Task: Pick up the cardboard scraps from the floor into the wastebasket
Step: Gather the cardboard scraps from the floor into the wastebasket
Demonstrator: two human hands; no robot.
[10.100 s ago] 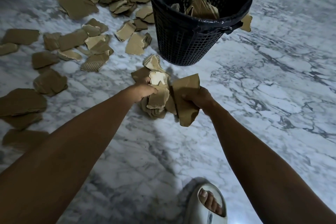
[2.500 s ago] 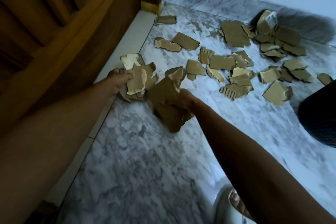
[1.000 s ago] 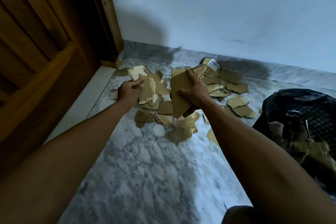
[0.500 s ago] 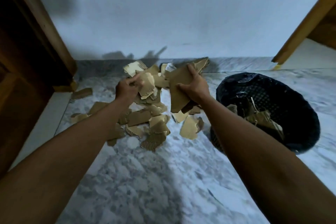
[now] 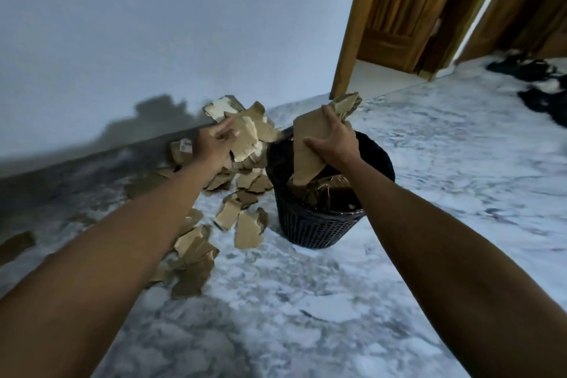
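Some scraps sit in the wastebasket [image 5: 322,230]. Your left hand [image 5: 211,144] and right hand [image 5: 334,144] each grip cardboard scraps [image 5: 245,132]. Many floor scraps [image 5: 245,228] wait.

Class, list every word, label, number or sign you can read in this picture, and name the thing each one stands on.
No text can be read.
White label on a cardboard scrap lying by the wall: dark marks, too small and blurred to read.
Scraps in the hands, the wastebasket, wall and door: no writing visible.
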